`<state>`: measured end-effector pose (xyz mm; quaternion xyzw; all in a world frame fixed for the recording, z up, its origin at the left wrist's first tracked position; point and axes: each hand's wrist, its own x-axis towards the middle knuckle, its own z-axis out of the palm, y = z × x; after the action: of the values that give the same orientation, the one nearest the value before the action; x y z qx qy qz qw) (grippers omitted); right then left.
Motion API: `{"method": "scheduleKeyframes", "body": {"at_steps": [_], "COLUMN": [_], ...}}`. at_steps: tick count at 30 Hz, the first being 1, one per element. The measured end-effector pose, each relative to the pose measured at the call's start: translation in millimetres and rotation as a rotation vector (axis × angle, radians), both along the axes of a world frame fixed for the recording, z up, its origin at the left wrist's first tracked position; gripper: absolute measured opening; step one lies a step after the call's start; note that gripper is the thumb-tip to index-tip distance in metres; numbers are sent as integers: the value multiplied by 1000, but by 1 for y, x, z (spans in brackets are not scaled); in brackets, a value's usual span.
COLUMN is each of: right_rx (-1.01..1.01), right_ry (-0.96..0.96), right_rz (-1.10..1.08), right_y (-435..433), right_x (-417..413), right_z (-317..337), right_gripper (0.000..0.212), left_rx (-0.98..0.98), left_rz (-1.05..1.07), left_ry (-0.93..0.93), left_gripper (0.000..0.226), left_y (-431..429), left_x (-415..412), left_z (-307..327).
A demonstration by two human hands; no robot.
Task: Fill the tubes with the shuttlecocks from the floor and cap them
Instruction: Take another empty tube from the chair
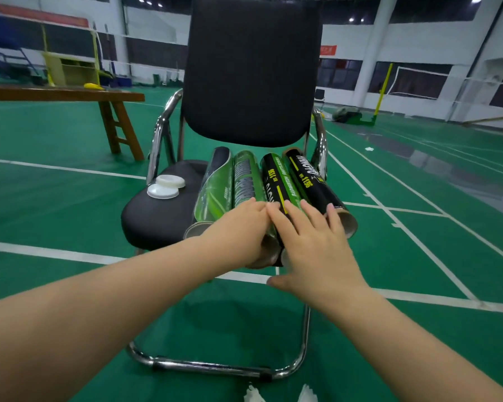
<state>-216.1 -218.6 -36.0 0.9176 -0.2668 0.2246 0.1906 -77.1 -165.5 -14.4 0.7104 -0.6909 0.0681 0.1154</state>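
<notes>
Four tubes (246, 181) side by side on chair seat (157, 219), open ends toward you. Your left hand (238, 233) curled round second tube's end; right hand (314, 242) spread flat across third. Two white caps (166, 187) on seat left; shuttlecocks (307, 394) on floor (41, 204) below.

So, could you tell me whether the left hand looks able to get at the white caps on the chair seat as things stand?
Probably yes. The white caps lie in the open on the seat, left of the tubes, with nothing over them. The left hand rests on the tubes just beside them.
</notes>
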Motion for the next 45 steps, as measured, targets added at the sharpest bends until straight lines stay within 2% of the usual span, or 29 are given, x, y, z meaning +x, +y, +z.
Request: {"method": "scheduleKeyframes", "body": {"at_steps": [3, 7, 9, 14, 18, 20, 22, 25, 28, 30, 35, 38, 45], "right_rx": [-33, -99, -129, -191, -194, -157, -110, -77, -57, -60, -52, -35, 147], "right_ry": [-126, -152, -189, -328, -412, -462, -515, -554, -595, -619, -621, -607, -595], "right_rz": [0, -35, -42, -15, 51, 104, 182, 284, 357, 391, 404, 431, 512], "right_y": [9, 12, 10, 5, 2, 6, 14, 23, 33, 43, 83, 112, 205], "right_x": [13, 26, 34, 40, 30, 27, 24, 17, 6, -3, -25, -37, -45], "right_z": [-18, -36, -43, -42, -31, -19, -8, 2, 11, 21, 49, 65, 70], "right_gripper": [129, 130, 121, 82, 74, 75, 70, 67, 78, 77, 78, 78, 76], "left_rx": [-71, -67, -41, 29, 119, 27, -186, -471, -598, -650, -730, -758, -660], "left_rz": [85, 233, 261, 117, -11, -88, -173, -300, -362, -394, -429, -465, -426], "left_ry": [55, -79, -102, -78, -17, -37, -54, -71, -116, -163, -183, -185, -295], "left_gripper": [75, 77, 75, 76, 105, 121, 125, 108, 87, 76, 65, 67, 76], "left_y": [5, 10, 12, 21, 34, 35, 34, 36, 44, 52, 83, 113, 220], "left_x": [2, 7, 8, 15, 25, 30, 30, 26, 15, 7, -17, -29, -35], "left_z": [6, -5, -9, -4, 10, 13, 10, 7, 13, 24, 49, 64, 76]}}
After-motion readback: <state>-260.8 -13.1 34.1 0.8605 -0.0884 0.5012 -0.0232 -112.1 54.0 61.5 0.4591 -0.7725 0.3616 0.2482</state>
